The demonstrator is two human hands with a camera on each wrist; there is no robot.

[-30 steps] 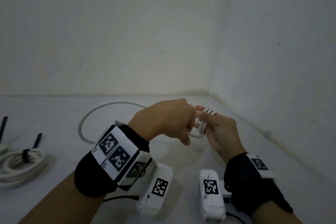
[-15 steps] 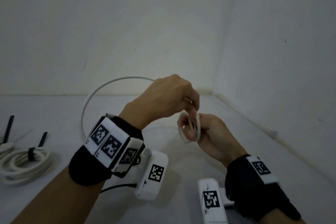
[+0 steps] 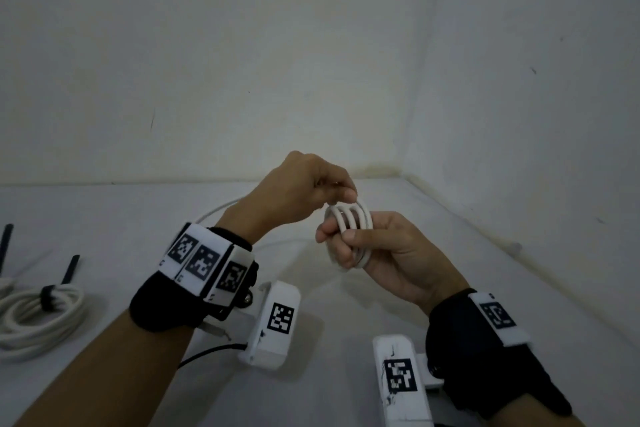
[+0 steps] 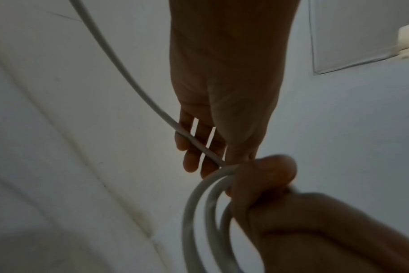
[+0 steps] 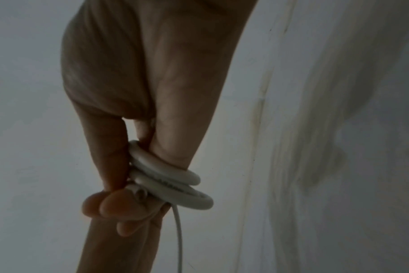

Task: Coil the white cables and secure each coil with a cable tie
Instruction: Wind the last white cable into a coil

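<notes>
My right hand [image 3: 349, 246] holds a small coil of white cable [image 3: 350, 221] wound round its fingers, thumb pressed across the turns. In the right wrist view the coil [image 5: 173, 179] shows as three stacked loops below the palm. My left hand [image 3: 341, 196] sits just above the coil and pinches the loose run of the same cable. The left wrist view shows that run [image 4: 133, 81] crossing the left fingers [image 4: 192, 158] and meeting the coil [image 4: 199, 208]. The slack [image 3: 216, 213] trails behind my left wrist onto the table.
A finished white coil [image 3: 45, 319] bound with a black tie [image 3: 50, 298] lies at the left of the white table. Another black tie [image 3: 6, 243] stands up at the far left edge. Walls close the table at the back and right.
The big loop of slack that arched up behind my left hand has been drawn in and lowered. My left hand has laid another turn on the coil held by my right hand.
</notes>
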